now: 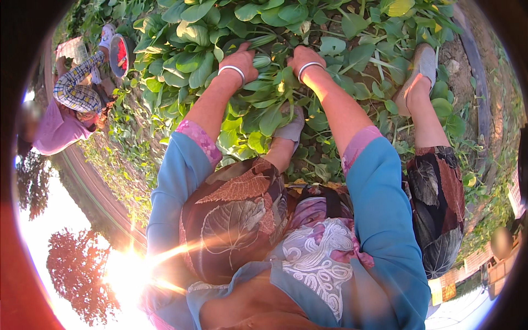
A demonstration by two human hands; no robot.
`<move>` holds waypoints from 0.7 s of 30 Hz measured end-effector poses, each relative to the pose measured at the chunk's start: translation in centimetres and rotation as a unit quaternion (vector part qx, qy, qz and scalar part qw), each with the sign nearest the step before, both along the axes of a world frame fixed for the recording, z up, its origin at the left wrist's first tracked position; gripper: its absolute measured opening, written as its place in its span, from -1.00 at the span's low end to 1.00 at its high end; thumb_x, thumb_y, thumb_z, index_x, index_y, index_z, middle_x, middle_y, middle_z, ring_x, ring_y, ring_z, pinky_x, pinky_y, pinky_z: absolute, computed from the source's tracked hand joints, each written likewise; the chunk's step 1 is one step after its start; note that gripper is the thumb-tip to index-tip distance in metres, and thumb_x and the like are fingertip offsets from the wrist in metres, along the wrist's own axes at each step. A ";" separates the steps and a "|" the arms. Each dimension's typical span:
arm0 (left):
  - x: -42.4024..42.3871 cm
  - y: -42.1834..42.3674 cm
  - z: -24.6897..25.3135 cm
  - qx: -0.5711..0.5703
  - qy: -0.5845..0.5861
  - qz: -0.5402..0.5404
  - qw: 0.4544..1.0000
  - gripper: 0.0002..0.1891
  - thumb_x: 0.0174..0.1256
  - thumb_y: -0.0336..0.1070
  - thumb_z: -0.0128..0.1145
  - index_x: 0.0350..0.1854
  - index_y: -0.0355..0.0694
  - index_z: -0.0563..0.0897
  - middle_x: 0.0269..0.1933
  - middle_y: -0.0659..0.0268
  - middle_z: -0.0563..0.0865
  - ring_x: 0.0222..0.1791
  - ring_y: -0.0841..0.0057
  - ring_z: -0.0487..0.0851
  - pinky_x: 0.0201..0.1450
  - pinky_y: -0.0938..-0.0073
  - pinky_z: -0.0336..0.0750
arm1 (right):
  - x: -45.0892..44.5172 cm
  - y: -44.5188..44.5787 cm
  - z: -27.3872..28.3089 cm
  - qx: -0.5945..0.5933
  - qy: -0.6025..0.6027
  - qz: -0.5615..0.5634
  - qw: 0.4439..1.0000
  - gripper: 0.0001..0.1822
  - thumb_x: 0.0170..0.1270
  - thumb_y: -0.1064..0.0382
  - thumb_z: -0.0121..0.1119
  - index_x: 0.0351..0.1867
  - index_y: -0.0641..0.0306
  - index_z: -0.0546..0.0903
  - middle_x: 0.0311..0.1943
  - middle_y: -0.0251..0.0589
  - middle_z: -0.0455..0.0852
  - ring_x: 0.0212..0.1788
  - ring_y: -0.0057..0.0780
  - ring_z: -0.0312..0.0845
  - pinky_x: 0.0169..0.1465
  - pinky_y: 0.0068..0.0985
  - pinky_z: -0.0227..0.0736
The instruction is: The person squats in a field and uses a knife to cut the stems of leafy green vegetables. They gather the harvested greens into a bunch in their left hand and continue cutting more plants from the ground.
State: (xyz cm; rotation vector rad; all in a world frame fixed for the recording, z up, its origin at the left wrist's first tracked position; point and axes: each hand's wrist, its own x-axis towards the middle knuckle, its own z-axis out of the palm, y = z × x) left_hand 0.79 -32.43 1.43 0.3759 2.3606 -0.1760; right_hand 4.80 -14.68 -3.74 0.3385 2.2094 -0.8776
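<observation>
Dense leafy greens that look like bok choy fill the ground before me. My left hand (240,65), with a silver bangle, is bent around a bok choy plant (261,62); its pale stalks show just right of my fingers. A little to the right, my right hand (306,62) reaches down among the stems, also wearing a bangle. Its fingers are curled and their tips hidden by the hand and foliage, so I cannot tell whether it grips anything. Broad green leaves (202,68) crowd close to the left hand's outer side.
My grey shoes (291,128) stand among the plants, one between my arms. At left, another person (78,95) crouches beside a basin (119,55) with red contents and a pale crate (72,50). A dark strip (474,70) borders the bed at right. Low sun glares from lower left.
</observation>
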 end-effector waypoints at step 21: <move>0.1 -0.6 -0.8 0.009 -0.011 -0.003 1.000 -0.37 -0.05 -0.34 0.11 0.25 -0.17 0.51 0.46 0.28 0.25 0.20 0.13 0.54 0.23 0.24 0.47 | -2.2 -1.8 -0.1 0.068 0.029 0.103 0.992 -0.66 0.22 0.26 0.17 0.03 0.23 0.66 0.10 -0.15 0.67 0.14 -0.24 0.60 0.11 -0.40 0.52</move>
